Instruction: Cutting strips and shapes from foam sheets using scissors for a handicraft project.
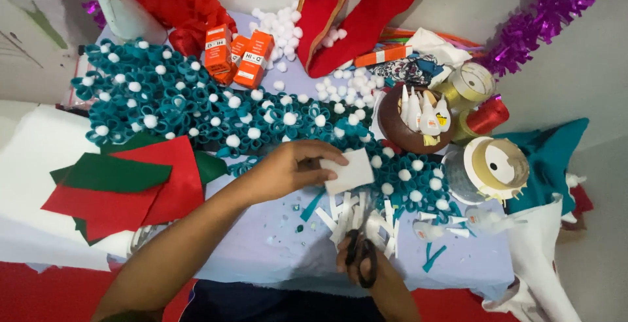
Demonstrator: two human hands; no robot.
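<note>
Pinching a white felt piece [348, 170] between thumb and fingers, left hand [288, 168] holds it over the lavender table [275, 256], centre scene. Right hand [369, 266], near edge, grips black-handled scissors [362, 256], fingers through the loops; blades hidden among cut white strips [353, 214] just below the felt. Teal pom-pom rolls [196, 109] lie far left.

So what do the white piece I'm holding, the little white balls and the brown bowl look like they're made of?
The white piece in your left hand looks like felt: matte and soft-edged, though stiff paper is possible. The white balls seem to be fluffy fibre pom-poms, fuzzy in outline. The brown bowl looks like smooth plastic or glazed ceramic, slightly shiny.
</note>
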